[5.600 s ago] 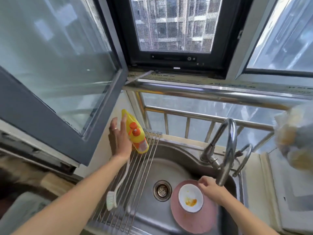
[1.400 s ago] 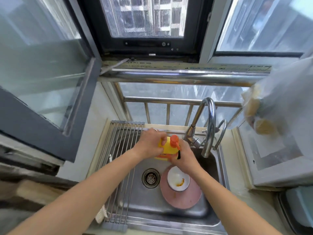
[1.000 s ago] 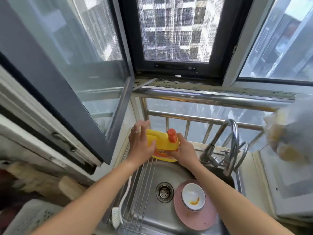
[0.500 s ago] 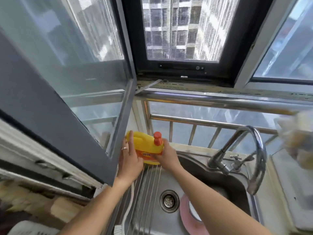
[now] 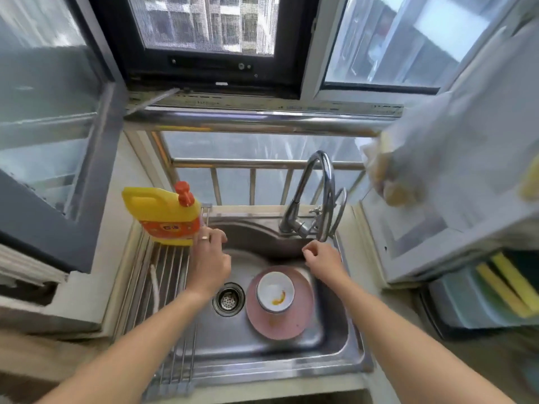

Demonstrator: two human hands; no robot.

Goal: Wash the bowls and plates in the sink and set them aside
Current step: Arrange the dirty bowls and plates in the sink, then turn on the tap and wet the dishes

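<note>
Both hands empty over the sink (image 5: pixel 335 342). Left hand (image 5: pixel 208 262) has loosely bent fingers, holds nothing, fingertips just beside the base of the yellow detergent bottle (image 5: pixel 166 214), which stands upright on the far end of the roll-up drying rack (image 5: pixel 157 275) just outboard of that hand; likely parked there to be out of the basin but within reach. Right hand (image 5: pixel 322 262) has loosely curled fingers, grips nothing, sits just under the faucet (image 5: pixel 319 196) spout, close to it but touch not clear; looks placed to turn water on or swing the spout. Task items lie between and nearer than the hands: white bowl (image 5: pixel 275 291) with an orange sauce smear sits inside the pink plate (image 5: pixel 280 307), plate flat on the sink floor right beside the drain (image 5: pixel 228 299). Stacked under the spout so water would hit both. A white brush handle (image 5: pixel 154 287) lies on the rack on the outer side of the left wrist. Both dishes look dirty and dry, washing not started.
</note>
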